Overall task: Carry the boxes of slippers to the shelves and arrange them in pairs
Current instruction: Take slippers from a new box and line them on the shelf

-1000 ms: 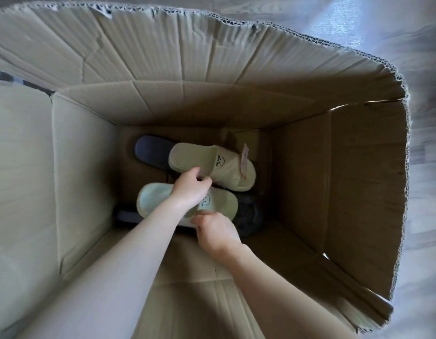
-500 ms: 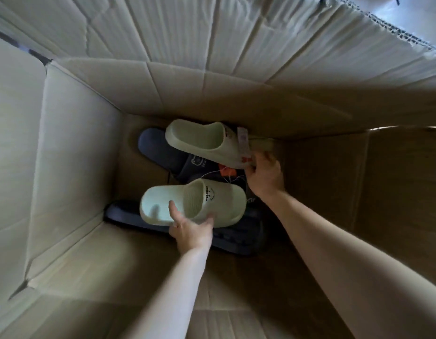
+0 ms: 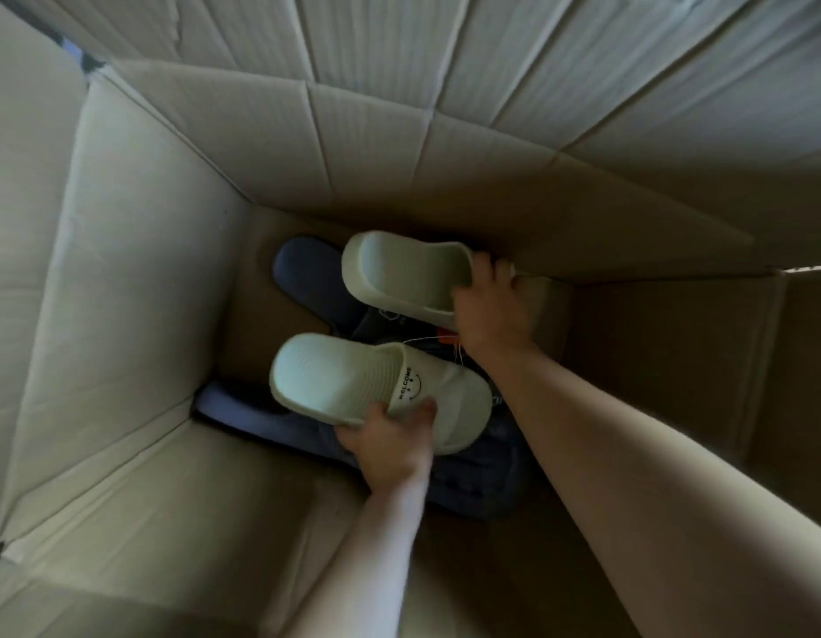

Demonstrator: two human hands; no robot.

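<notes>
Looking straight down into a deep cardboard box (image 3: 123, 278), walls on every side of the frame. At the centre, slightly low: left hand (image 3: 390, 446), with fingers curled around the near edge of a pale green slipper (image 3: 344, 379), thumb on its strap beside the printed word WELCOME. Above it, right of centre: right hand (image 3: 491, 310), clamped on the strap end of a second pale green slipper (image 3: 399, 274), fingertips pressed close to the far wall of the box. Both pale slippers lying across the frame, heels toward the left, apart from each other. Under them, on the box bottom, two dark blue slippers: one (image 3: 307, 274) showing at upper centre left of the second pale slipper, the other (image 3: 261, 416) below the first. Between the two hands, a small orange tag (image 3: 446, 336) with thin string.
</notes>
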